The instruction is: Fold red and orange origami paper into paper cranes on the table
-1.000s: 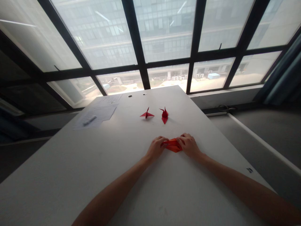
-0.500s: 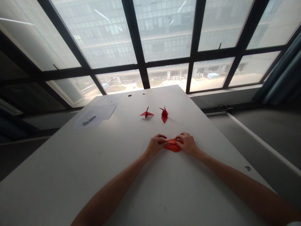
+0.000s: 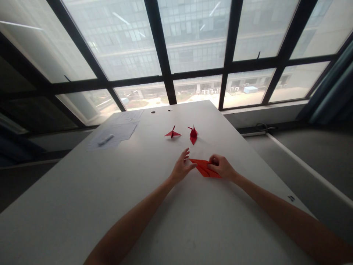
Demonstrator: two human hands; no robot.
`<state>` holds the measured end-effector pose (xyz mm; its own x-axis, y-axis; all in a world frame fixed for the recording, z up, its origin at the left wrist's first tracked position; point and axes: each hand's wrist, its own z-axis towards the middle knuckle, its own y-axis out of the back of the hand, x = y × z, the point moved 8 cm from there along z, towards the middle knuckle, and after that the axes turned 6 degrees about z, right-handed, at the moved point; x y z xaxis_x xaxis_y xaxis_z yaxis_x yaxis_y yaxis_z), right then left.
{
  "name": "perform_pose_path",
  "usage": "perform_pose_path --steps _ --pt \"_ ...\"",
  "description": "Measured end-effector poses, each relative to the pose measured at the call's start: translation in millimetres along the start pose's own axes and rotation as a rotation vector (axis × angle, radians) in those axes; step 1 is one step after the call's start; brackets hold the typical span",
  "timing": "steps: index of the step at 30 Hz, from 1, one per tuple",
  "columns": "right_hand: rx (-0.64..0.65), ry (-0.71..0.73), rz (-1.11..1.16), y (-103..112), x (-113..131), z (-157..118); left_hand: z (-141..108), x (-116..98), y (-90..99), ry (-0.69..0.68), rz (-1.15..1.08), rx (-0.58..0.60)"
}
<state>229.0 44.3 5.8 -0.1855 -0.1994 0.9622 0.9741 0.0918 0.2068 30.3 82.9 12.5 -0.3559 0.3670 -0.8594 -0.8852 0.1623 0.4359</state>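
A folded piece of orange-red origami paper [image 3: 203, 168] lies slantwise on the white table [image 3: 143, 206], in front of me. My right hand [image 3: 220, 166] pinches its right part between thumb and curled fingers. At its left end my left hand [image 3: 182, 167] is open, fingers spread upward, with the thumb close to the paper's left edge; whether it touches I cannot tell. Farther back stand two red folded paper cranes, the left crane [image 3: 172, 134] with wings spread and the right crane [image 3: 193, 135] with a point toward me.
Printed sheets [image 3: 116, 129] lie at the table's far left, with a pale roll-shaped object [image 3: 105, 140] on them. A small dark item [image 3: 291, 198] sits near the right edge. Two holes pierce the far end, by the window [image 3: 197, 88].
My left hand has let go of the paper and spread its fingers. The paper has turned in my right hand, so its left end now points up and to the left.
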Motion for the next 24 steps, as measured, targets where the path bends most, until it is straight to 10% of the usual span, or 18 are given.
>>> perform_pose_path --steps 5,9,18,24 --pt "0.081 -0.059 0.114 -5.7 5.7 -2.3 -1.0 2.3 -11.4 0.146 -0.224 0.118" --pt "0.048 -0.029 0.074 -4.4 13.2 -3.1 -2.5 -5.7 -4.6 0.116 -0.257 -0.017" --pt "-0.05 0.215 -0.312 0.0 41.4 -12.3 -18.0 -54.4 10.9 -0.333 -0.038 -0.145" --pt "0.106 0.525 -0.788 -13.1 45.4 -19.1 -22.3 -57.6 -13.0 -0.522 0.468 0.12"
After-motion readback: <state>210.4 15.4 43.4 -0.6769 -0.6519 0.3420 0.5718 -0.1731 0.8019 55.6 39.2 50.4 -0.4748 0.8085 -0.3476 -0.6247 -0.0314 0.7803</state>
